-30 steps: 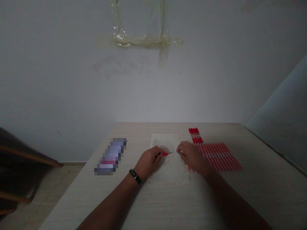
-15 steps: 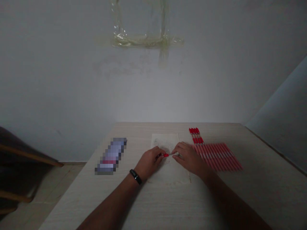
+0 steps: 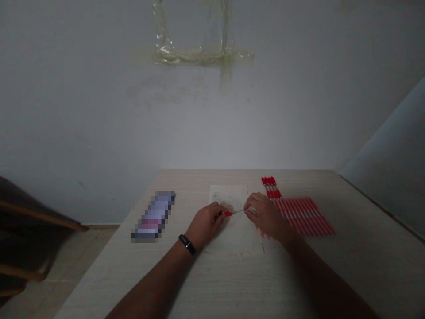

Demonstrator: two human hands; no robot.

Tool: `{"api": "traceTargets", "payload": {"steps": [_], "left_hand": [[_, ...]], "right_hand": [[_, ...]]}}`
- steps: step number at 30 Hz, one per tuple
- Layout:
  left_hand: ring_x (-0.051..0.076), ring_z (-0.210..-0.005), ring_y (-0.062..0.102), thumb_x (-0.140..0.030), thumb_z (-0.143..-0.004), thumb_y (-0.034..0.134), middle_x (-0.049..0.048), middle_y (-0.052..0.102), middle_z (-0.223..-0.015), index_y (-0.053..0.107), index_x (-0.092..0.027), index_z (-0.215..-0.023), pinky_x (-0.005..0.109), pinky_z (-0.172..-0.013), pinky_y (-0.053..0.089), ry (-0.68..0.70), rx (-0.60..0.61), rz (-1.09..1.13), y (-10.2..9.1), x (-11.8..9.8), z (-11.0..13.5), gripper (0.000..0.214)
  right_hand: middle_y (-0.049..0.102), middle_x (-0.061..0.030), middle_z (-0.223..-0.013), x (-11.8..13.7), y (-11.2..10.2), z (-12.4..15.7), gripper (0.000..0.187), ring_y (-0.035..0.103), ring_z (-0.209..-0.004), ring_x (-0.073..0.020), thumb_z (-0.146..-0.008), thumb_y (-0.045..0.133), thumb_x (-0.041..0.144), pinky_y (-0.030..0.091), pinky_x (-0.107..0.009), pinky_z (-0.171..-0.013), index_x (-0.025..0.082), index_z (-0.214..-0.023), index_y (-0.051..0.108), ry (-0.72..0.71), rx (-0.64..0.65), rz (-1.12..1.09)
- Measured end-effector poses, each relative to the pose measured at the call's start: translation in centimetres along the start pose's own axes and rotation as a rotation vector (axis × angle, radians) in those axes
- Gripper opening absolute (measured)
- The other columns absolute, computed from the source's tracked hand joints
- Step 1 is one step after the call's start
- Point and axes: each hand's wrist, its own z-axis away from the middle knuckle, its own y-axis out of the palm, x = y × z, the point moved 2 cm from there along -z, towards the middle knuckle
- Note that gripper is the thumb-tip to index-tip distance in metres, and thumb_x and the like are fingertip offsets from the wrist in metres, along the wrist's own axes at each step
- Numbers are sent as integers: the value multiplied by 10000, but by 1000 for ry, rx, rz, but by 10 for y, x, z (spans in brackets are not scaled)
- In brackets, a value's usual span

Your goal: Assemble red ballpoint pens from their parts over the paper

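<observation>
My left hand (image 3: 206,223) rests on a white sheet of paper (image 3: 235,230) and pinches a small red cap (image 3: 228,214). My right hand (image 3: 267,217) is closed on a red and white pen (image 3: 262,231), whose thin tip points left toward the cap. The two hands sit close together over the paper's far half, which carries faint scribbles. A black band circles my left wrist.
A row of several red pens (image 3: 300,215) lies right of the paper, with a few more (image 3: 270,186) angled behind it. A pixelated flat object (image 3: 153,216) lies at the left of the wooden table (image 3: 212,283). A wall stands behind; a dark chair (image 3: 23,239) is at far left.
My right hand moved left toward the cap, then drew back slightly to the right with the pen. The left hand stayed in place.
</observation>
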Motion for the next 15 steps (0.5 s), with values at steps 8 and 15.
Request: {"api": "traceTargets", "payload": {"steps": [8, 15], "left_hand": [[173, -830, 596, -216, -923, 545, 44, 651, -923, 695, -213, -1004, 256, -734, 440, -24, -20, -2, 3, 3, 0, 170], [166, -805, 585, -204, -912, 553, 45, 642, -914, 698, -207, -1013, 251, -715, 431, -27, 12, -13, 1, 2, -1, 177]], "right_hand": [[621, -38, -930, -10, 14, 0, 86, 525, -961, -224, -840, 647, 121, 397, -361, -852, 202, -831, 621, 6, 79, 69], [617, -36, -935, -12, 18, 0, 78, 517, -974, -220, -840, 658, 128, 397, -357, -867, 199, -845, 624, 20, 99, 77]]}}
